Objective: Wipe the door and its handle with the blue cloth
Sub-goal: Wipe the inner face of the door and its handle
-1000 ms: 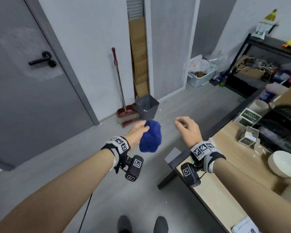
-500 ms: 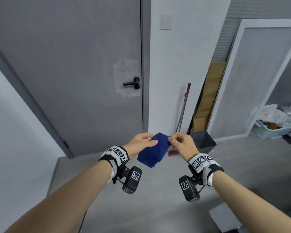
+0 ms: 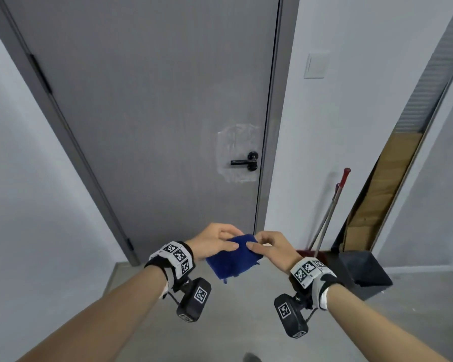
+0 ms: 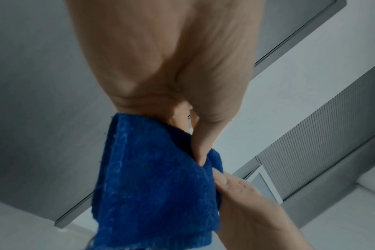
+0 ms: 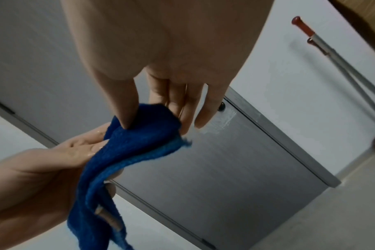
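Note:
A grey door [image 3: 147, 105] stands shut straight ahead, with a black lever handle [image 3: 243, 162] at its right edge over a patch of clear film. Well short of the door, at waist height, both hands hold a folded blue cloth [image 3: 232, 259]. My left hand [image 3: 215, 242] pinches its left side between thumb and fingers, as the left wrist view shows on the blue cloth [image 4: 152, 182]. My right hand [image 3: 270, 248] pinches the right top corner, with the blue cloth [image 5: 126, 147] under its thumb and the door [image 5: 214, 169] behind.
A red-tipped broom [image 3: 330, 210] and a dark dustpan [image 3: 364, 267] lean at the wall right of the door frame. Cardboard sheets [image 3: 382, 189] stand in a recess further right. A light switch [image 3: 316, 66] sits on the white wall. Grey floor lies between me and the door.
The view has swung left from the desk to face the door, which is now closer. My right hand came over and took hold of the cloth held by my left.

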The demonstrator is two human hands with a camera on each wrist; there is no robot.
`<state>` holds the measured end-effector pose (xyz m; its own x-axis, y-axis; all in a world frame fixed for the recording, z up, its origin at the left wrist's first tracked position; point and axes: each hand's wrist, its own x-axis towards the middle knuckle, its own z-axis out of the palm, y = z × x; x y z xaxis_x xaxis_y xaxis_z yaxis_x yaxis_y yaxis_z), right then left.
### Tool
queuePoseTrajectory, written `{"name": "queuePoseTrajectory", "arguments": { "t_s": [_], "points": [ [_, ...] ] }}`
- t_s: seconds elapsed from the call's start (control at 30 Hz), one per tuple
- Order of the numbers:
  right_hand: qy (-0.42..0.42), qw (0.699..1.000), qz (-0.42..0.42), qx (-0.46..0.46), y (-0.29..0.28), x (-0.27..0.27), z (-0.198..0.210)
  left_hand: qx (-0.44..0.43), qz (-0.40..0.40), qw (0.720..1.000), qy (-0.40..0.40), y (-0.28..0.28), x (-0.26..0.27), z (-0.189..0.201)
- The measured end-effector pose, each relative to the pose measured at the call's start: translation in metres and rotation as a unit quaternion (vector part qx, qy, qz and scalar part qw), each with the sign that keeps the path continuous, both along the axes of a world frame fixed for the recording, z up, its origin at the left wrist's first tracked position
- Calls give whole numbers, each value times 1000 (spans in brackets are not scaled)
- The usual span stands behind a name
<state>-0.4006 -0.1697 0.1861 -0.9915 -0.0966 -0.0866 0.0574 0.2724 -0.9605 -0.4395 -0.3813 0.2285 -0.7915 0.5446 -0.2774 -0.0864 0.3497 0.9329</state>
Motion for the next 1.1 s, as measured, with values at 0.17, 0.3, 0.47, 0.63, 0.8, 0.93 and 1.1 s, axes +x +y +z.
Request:
{"name": "queuePoseTrajectory", "arguments": {
  "t_s": [0.17,0.3,0.47,0.63,0.8,0.93,1.1],
  "points": [
    [7,997,-45,-70,16,-91,-4,-26,53,998,-14,10,-85,-4],
    [-37,976,-116,-180,36,-168,-10,-19,92,995,-36,24,-155,-10],
    [-99,971,-89,-201,45,-245,-20,-4,177,984,-9,50,-237,-17],
    [-113,971,-89,-190,51,-303,-26,-5,186,982,-24,60,-302,-29],
    [-102,948,-194,-233,57,-361,-23,2,171,984,-43,61,-371,-46],
    [-19,936,-300,-183,83,-399,-21,-15,178,983,-45,61,-427,-62],
    [61,930,-363,-6,108,-432,-17,-75,211,974,-41,67,-474,-81]
  ]
}}
